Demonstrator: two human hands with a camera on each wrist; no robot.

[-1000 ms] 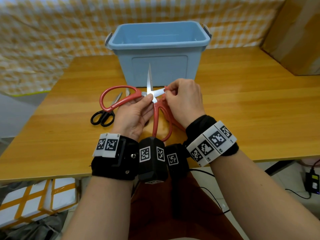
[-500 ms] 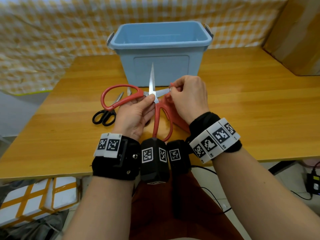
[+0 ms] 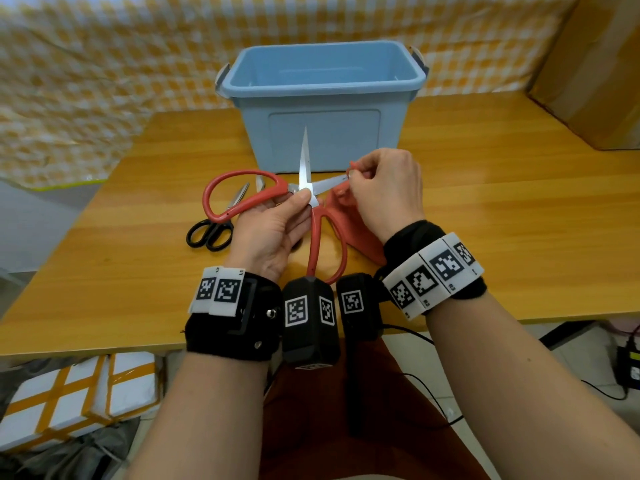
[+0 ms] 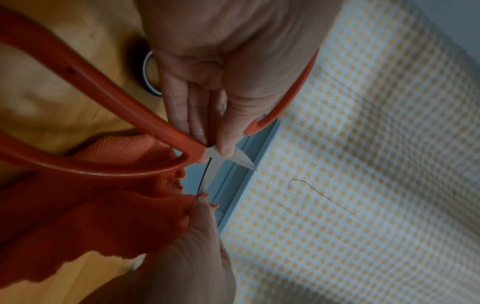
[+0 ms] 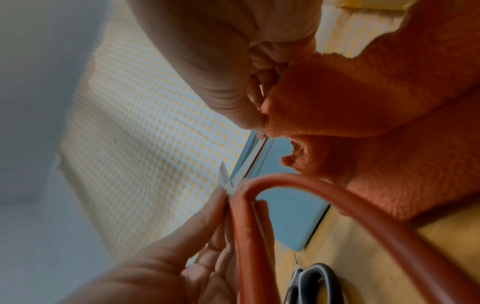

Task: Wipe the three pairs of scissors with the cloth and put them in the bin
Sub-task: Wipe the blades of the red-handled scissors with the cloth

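Here the left hand (image 3: 270, 233) pinches the red scissors (image 3: 313, 206) at the pivot, while the right hand (image 3: 388, 188) pinches the cloth (image 3: 349, 226) around one blade tip; no readable writing.

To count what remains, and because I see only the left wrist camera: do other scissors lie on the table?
Observer: Yes, black scissors lie on the table, left of the left hand holding the red scissors.
Operator: Is something inside the bin?
Observer: The head camera shows nothing in the bin, though its floor is partly hidden.
Operator: Where does the bin stand?
Observer: Just behind the right hand and its cloth, without a lid.
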